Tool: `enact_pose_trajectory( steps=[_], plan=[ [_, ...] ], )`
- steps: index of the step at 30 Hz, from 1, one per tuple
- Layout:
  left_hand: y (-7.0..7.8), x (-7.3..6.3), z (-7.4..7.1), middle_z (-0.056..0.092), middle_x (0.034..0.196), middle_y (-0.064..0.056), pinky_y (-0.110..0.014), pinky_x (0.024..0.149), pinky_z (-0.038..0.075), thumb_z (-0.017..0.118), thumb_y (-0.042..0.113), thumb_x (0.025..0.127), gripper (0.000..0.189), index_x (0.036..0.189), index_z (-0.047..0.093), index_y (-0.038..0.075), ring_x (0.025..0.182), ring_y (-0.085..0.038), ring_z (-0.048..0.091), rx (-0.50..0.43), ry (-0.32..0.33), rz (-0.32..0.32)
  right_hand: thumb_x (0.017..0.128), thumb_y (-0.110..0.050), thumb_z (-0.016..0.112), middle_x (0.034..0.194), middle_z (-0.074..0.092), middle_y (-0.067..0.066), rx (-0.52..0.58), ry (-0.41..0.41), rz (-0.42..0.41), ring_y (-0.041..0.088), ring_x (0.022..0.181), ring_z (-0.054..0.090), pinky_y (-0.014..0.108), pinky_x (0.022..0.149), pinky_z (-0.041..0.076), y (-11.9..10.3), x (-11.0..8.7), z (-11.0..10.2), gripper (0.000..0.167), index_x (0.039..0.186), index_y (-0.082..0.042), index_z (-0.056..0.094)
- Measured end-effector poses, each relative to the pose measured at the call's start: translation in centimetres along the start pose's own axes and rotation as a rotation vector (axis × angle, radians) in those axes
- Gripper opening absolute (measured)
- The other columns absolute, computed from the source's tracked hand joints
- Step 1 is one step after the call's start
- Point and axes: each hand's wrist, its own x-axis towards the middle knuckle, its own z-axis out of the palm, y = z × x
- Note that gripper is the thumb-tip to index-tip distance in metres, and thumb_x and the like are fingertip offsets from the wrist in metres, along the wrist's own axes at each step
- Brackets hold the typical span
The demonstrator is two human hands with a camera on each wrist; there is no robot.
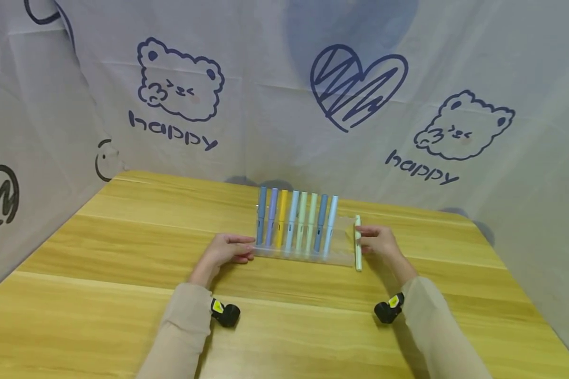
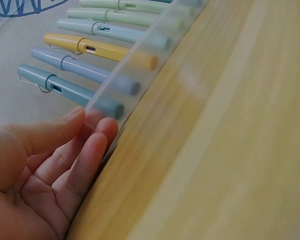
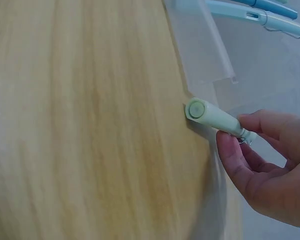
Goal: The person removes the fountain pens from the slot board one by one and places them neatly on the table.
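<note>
A clear plastic pen holder (image 1: 341,257) lies on the table with several capped pens side by side in it, among them a yellow pen (image 1: 282,218), a purple pen (image 1: 271,216) and blue and pale green ones. My left hand (image 1: 227,249) pinches the holder's left front corner between thumb and fingers, close to a blue pen (image 2: 72,90). At the holder's right edge, my right hand (image 1: 381,245) pinches a pale green pen (image 3: 215,117) between thumb and fingertips. That pen's end faces the right wrist camera, beside the holder's corner.
Under everything is a wood-grain table (image 1: 275,310). White cloth (image 1: 265,105) with drawn bears and a heart hangs behind it and at the sides. Each wrist carries a small black camera, such as the left wrist camera (image 1: 226,314).
</note>
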Motion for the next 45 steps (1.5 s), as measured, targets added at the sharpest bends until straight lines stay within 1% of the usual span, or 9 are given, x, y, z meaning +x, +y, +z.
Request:
enact_pose_trajectory(
  steps=[8,16,19,24,28,32,37,40,45],
  plan=[
    [-0.2,0.2,0.3,0.065,0.083,-0.018,-0.024,0.06,0.055,0.057,-0.004,0.084,0.031,0.113,0.053,-0.013,0.062,-0.013,0.062,-0.002,0.003,0.012,0.08,0.01,0.057,0.099,0.06,0.026,-0.01,0.006,0.034,0.009,0.063,0.059,0.026,0.056,0.055,0.2,0.1,0.2,0.036,0.116,0.014,0.051],
    [-0.3,0.0,0.2,0.065,0.081,-0.017,-0.025,0.059,0.055,0.056,-0.004,0.084,0.032,0.114,0.052,-0.015,0.061,-0.013,0.062,0.003,-0.006,0.026,0.079,0.007,0.06,0.105,0.056,0.028,-0.045,0.002,0.043,0.009,0.063,0.059,0.026,0.058,0.055,0.3,0.3,0.5,0.036,0.114,0.014,0.053],
    [-0.2,0.0,0.2,0.065,0.08,-0.016,-0.024,0.059,0.055,0.056,-0.004,0.084,0.031,0.114,0.052,-0.014,0.061,-0.013,0.062,0.002,-0.008,0.026,0.08,0.006,0.061,0.102,0.058,0.026,-0.054,0.011,0.056,0.009,0.062,0.059,0.026,0.058,0.055,0.3,0.2,0.5,0.035,0.113,0.013,0.054],
    [-0.2,0.0,0.2,0.066,0.081,-0.016,-0.024,0.059,0.055,0.057,-0.004,0.084,0.032,0.114,0.052,-0.014,0.062,-0.013,0.062,-0.009,-0.011,0.026,0.08,0.004,0.061,0.093,0.061,0.017,-0.05,0.021,0.066,0.01,0.062,0.059,0.026,0.057,0.055,0.2,0.2,0.5,0.034,0.112,0.013,0.054],
    [-0.2,-0.1,0.1,0.066,0.081,-0.016,-0.024,0.059,0.055,0.058,-0.004,0.084,0.033,0.114,0.052,-0.014,0.063,-0.013,0.062,-0.008,-0.016,0.03,0.081,0.002,0.061,0.095,0.06,0.017,-0.05,0.036,0.07,0.011,0.067,0.059,0.028,0.059,0.055,0.1,0.1,0.4,0.033,0.111,0.013,0.054],
    [-0.3,-0.1,0.0,0.066,0.082,-0.015,-0.025,0.06,0.055,0.058,-0.003,0.084,0.033,0.114,0.052,-0.014,0.063,-0.013,0.063,-0.008,-0.012,0.025,0.082,-0.001,0.06,0.096,0.06,0.019,-0.067,0.071,0.057,0.014,0.066,0.059,0.027,0.059,0.055,-0.2,-0.2,0.4,0.031,0.109,0.013,0.055],
    [-0.3,0.0,-0.1,0.066,0.082,-0.015,-0.025,0.06,0.055,0.058,-0.003,0.083,0.033,0.114,0.052,-0.014,0.063,-0.013,0.063,-0.012,-0.007,0.02,0.082,0.0,0.059,0.087,0.061,0.015,-0.069,0.124,0.013,0.016,0.062,0.058,0.026,0.056,0.054,-0.7,-0.6,0.2,0.026,0.104,0.015,0.056],
    [-0.2,0.0,0.0,0.066,0.082,-0.015,-0.025,0.06,0.055,0.058,-0.003,0.084,0.033,0.114,0.052,-0.014,0.063,-0.013,0.063,-0.01,-0.006,0.018,0.083,0.0,0.058,0.084,0.061,0.011,-0.044,0.14,-0.006,0.015,0.067,0.059,0.028,0.06,0.055,-1.0,-0.8,0.0,0.027,0.104,0.016,0.054],
    [-0.2,-0.1,0.0,0.066,0.08,-0.015,-0.025,0.06,0.055,0.058,-0.003,0.084,0.033,0.114,0.052,-0.014,0.062,-0.013,0.062,-0.008,-0.001,0.012,0.085,-0.001,0.056,0.085,0.06,0.009,-0.002,0.166,-0.02,0.02,0.076,0.06,0.03,0.064,0.056,-1.3,-1.2,0.0,0.027,0.106,0.016,0.053]
  ],
)
